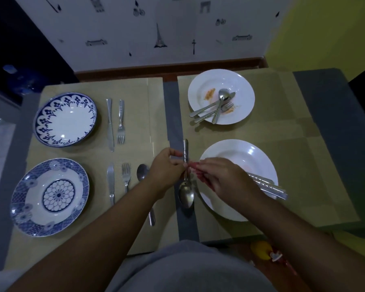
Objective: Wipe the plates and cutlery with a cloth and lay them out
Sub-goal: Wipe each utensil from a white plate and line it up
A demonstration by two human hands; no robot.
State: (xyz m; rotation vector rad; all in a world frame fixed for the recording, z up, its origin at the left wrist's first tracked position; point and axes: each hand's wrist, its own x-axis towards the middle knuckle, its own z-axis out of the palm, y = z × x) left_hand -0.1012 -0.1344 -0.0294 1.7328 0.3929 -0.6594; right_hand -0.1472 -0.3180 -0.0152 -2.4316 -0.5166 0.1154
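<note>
My left hand point(167, 167) grips a steel spoon point(186, 194) by its handle, bowl pointing toward me, above the table's middle. My right hand point(223, 178) pinches a red cloth point(195, 166) against the spoon's handle. Under my right hand lies a white plate point(240, 157) with several cutlery handles point(268, 186) on it. A second white plate point(240, 81) at the far right has orange smears and a spoon and forks point(217, 106) piled on it. At the left, two blue patterned plates point(65, 119) point(51, 197) each have a knife and fork point(115, 123) point(118, 182) beside them; the near setting also has a spoon point(142, 172).
Beige paper mats point(135, 91) cover a grey table point(325, 98). A white wall covering with black drawings point(156, 34) stands behind the table. A yellow object point(261, 249) lies near my lap at the lower right. A blue object point(19, 79) sits in the dark at the far left.
</note>
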